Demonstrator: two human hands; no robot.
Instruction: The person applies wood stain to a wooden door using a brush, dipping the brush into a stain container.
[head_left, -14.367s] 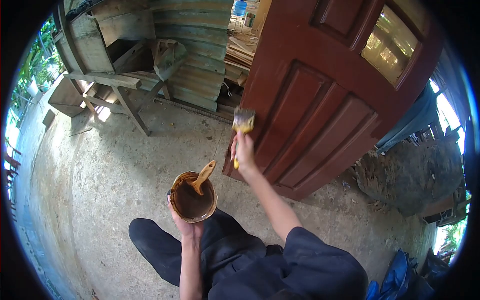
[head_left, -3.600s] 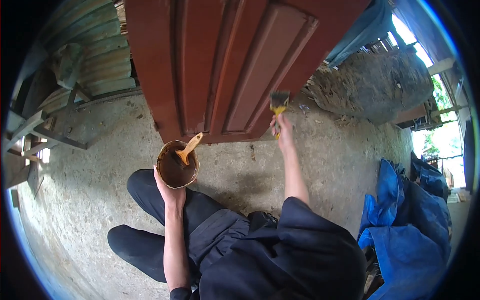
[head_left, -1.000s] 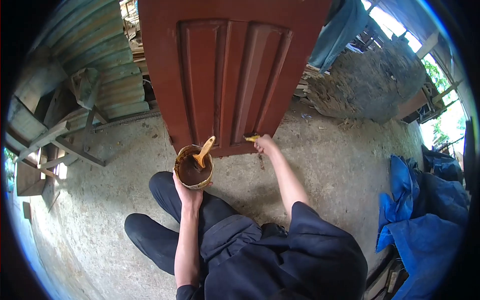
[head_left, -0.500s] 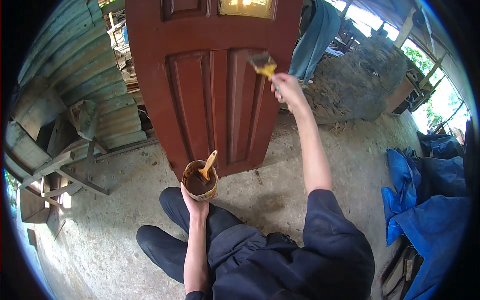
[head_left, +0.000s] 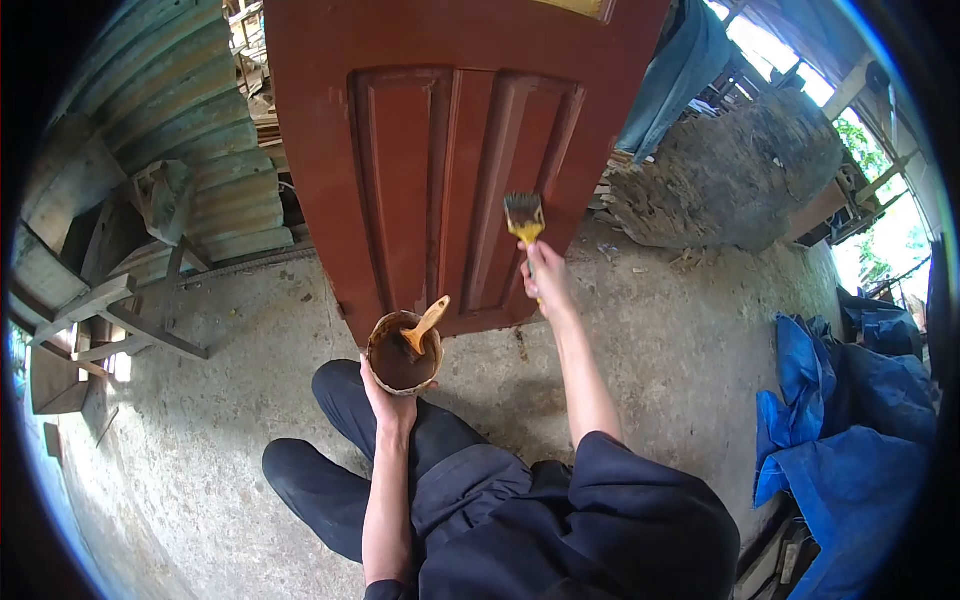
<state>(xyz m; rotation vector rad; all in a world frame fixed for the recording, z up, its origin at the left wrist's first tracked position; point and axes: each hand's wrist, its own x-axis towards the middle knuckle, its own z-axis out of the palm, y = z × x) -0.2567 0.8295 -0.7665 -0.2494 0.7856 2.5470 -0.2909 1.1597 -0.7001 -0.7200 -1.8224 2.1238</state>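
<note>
Fingers of the right hand (head_left: 548,285) clamp the brush (head_left: 524,216), bristles above on the door (head_left: 450,180); left hand (head_left: 392,400) grips the can (head_left: 403,352).

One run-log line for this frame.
left hand: holds paint can | right hand: holds brush on door | stick in can

Soft shaded daylight, blown-out glare at right edge, strong fisheye distortion, black corners.
</note>
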